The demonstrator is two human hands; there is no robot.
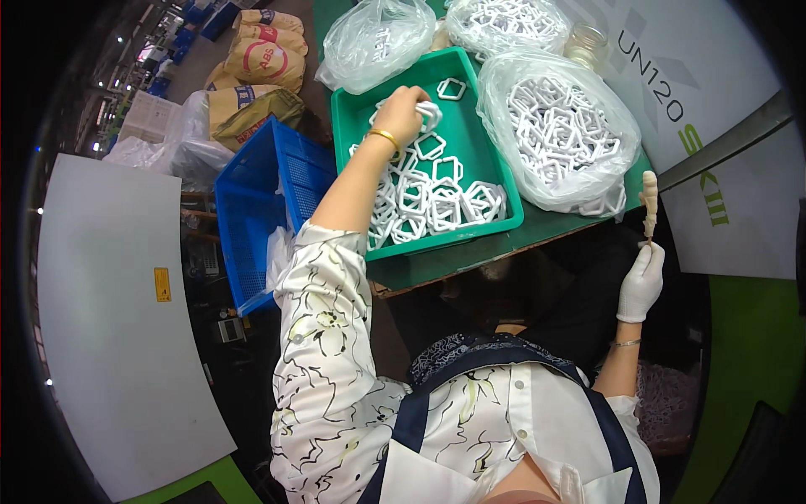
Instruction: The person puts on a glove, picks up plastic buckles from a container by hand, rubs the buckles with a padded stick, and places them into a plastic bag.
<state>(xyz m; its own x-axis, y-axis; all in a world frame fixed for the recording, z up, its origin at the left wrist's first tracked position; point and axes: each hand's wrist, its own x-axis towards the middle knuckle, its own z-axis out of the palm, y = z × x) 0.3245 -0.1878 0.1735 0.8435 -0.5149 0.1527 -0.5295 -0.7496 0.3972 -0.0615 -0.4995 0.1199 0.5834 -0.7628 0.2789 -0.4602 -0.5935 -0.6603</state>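
My bare left hand (401, 116), with a gold bangle at its wrist, reaches into the far left part of a green plastic tray (509, 225). Its fingers are closed on a few white plastic links (431, 114), partly hidden by the hand. Many more white four-sided links (413, 191) lie heaped in the near half of the tray, and a single link (452, 89) sits by the far right corner. Off to the right, my white-gloved right hand (642, 286) pinches a thin stick upright. A pale, lumpy, beige mass (648, 202) covers the stick's upper part.
Clear bags of white links (561, 134) stand right of the tray and behind it, near a clear jar (586, 44). A blue crate (248, 227) is left of the green table (437, 270), with brown sacks (267, 63) beyond. Grey machine panels (126, 319) flank both sides.
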